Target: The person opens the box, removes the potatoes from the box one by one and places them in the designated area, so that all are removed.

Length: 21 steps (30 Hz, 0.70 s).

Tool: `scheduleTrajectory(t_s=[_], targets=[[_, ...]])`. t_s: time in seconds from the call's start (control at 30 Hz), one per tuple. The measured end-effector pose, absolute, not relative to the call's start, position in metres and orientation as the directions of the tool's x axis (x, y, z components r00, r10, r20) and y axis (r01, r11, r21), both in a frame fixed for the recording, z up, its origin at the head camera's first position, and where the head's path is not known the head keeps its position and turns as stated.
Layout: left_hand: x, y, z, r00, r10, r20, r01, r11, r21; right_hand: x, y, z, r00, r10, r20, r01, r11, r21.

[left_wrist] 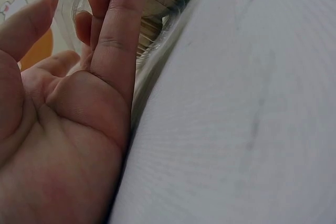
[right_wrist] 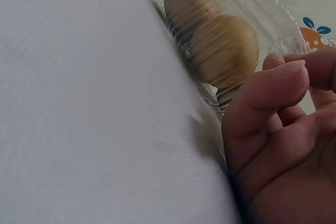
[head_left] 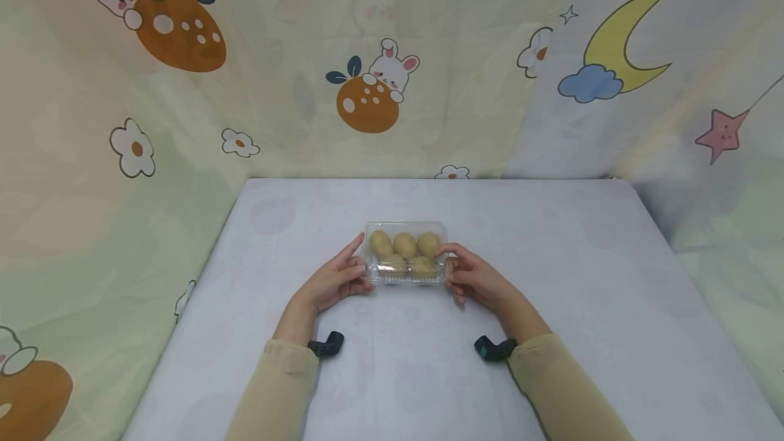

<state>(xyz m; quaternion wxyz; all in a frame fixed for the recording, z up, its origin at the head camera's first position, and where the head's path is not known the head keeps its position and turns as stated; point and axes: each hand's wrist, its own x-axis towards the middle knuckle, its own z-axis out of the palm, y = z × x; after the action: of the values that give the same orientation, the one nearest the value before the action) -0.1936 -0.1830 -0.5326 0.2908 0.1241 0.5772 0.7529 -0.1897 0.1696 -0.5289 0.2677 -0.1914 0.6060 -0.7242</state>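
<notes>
While the clear plastic box [head_left: 405, 253] lies near the middle of the table [head_left: 582, 305], it is flanked by both hands. The left hand [head_left: 335, 280] is laid against the box's left end with fingers mostly straight, and the right hand [head_left: 473, 276] is set at its right end, fingers curled toward the wall. Only from the right wrist are the ribbed wall and the brownish fruits [right_wrist: 224, 50] inside shown closely (the head view shows five).

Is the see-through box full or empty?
Full. The clear plastic box holds brownish-yellow fruits packed side by side, filling it, as the left hand and right hand touch its ends.
</notes>
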Motion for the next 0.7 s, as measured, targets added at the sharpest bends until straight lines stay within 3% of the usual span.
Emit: scheduleTrajectory(t_s=[0.53,0.7], targets=[[-0.1939,-0.1841,-0.5323,-0.802,0.584,-0.121,-0.27,-0.175,0.947,-0.1908,0.1721,-0.5304,-0.757,-0.653,-0.003,0.118,-0.132,-0.984],[-0.1938,-0.184,-0.5329,-0.807,0.577,-0.124,-0.278,-0.187,0.942,-0.1895,0.1742,-0.5272,-0.782,-0.622,-0.032,0.062,-0.027,-0.998]])
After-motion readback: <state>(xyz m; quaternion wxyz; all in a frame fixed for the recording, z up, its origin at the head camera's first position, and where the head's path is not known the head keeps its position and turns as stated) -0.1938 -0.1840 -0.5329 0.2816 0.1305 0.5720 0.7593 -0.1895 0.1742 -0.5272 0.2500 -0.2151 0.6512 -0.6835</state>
